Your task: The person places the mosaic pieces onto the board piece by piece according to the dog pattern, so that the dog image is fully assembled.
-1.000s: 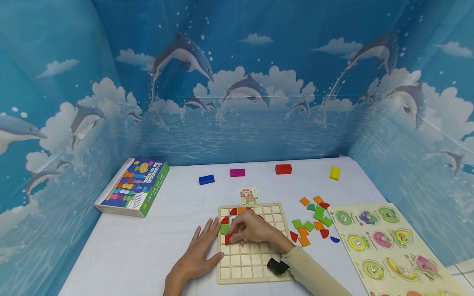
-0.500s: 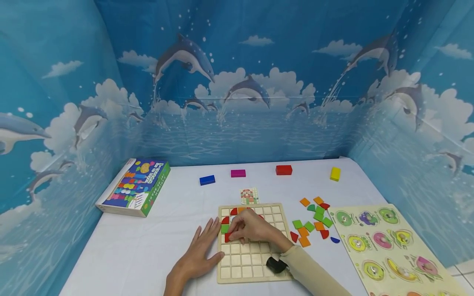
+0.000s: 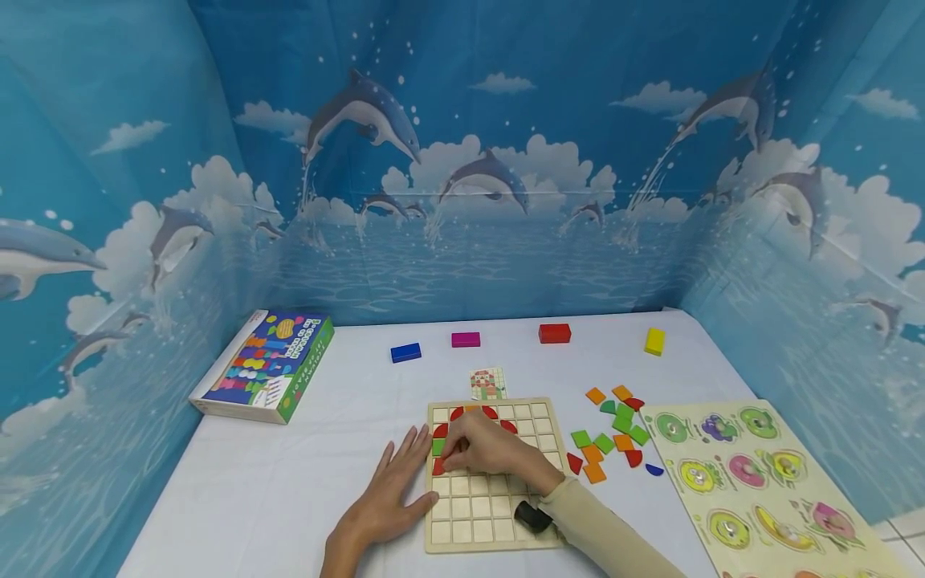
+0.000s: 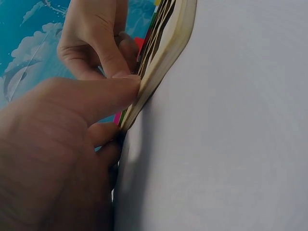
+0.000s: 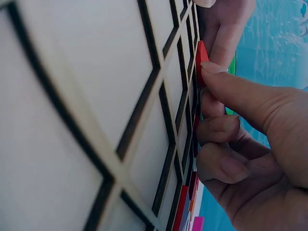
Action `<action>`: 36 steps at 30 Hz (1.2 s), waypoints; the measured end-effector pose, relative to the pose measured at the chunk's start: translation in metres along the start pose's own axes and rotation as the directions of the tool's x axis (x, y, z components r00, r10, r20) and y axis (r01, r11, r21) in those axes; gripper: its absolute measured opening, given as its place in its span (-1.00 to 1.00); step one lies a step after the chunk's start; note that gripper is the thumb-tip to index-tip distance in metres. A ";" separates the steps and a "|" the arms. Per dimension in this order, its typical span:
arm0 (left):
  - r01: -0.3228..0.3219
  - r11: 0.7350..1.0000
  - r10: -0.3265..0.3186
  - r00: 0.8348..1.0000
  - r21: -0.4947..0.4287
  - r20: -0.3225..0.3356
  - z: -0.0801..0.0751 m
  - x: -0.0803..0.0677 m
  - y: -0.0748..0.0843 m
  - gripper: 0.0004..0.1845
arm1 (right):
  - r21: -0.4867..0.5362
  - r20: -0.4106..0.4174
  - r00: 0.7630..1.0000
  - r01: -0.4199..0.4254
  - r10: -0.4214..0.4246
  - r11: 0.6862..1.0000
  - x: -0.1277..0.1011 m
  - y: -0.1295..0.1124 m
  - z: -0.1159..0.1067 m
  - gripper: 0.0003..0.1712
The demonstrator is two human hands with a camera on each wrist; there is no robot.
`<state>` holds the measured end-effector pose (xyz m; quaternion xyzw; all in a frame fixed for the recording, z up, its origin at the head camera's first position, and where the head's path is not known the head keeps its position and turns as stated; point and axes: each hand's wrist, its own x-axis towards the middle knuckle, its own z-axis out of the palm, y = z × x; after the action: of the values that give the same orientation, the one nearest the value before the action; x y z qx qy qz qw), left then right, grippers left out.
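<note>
A wooden grid board (image 3: 471, 531) lies on the white tablecloth, with red, green and orange pieces in its upper left cells. My right hand (image 3: 486, 445) is over the board and pinches a small red tile (image 3: 438, 466) with thumb and forefinger, at the left column just below a green square (image 3: 438, 447). In the right wrist view the thumb presses the near face of the red tile (image 5: 201, 62), tilted against the grid. My left hand (image 3: 386, 494) lies flat with fingers spread; its thumb and fingertips touch the board's left edge. The right hand hides the middle cells.
Loose green, orange, red and blue pieces (image 3: 603, 442) lie right of the board, beside a fruit puzzle board (image 3: 723, 482). A pattern card (image 3: 487, 384) sits behind the grid. Several coloured blocks (image 3: 554, 333) line the back, and a game box (image 3: 263, 365) stands at left.
My right hand has shifted slightly left, and the red tile has turned and sits further into the left-column cell. The left hand stays at the board's edge.
</note>
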<state>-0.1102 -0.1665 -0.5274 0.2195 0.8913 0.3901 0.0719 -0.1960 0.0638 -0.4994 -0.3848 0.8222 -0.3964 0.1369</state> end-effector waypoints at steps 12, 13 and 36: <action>-0.008 1.000 0.008 1.000 -0.010 0.003 0.000 0.000 0.001 -0.08 | -0.073 0.017 0.999 0.040 -0.039 0.997 0.001 -0.007 0.001 -0.81; -0.013 1.000 0.013 1.000 -0.012 0.001 0.000 0.000 0.000 -0.08 | -0.091 0.021 0.999 0.046 -0.044 0.995 0.001 -0.007 0.001 -0.80; -0.042 0.999 0.042 0.999 -0.027 -0.017 0.004 0.000 -0.006 -0.07 | -0.202 0.043 0.999 0.024 -0.016 0.979 0.001 -0.012 -0.003 -0.83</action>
<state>-0.1114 -0.1674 -0.5340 0.2338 0.8818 0.4053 0.0594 -0.1921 0.0597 -0.4885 -0.4131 0.8515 -0.3038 0.1100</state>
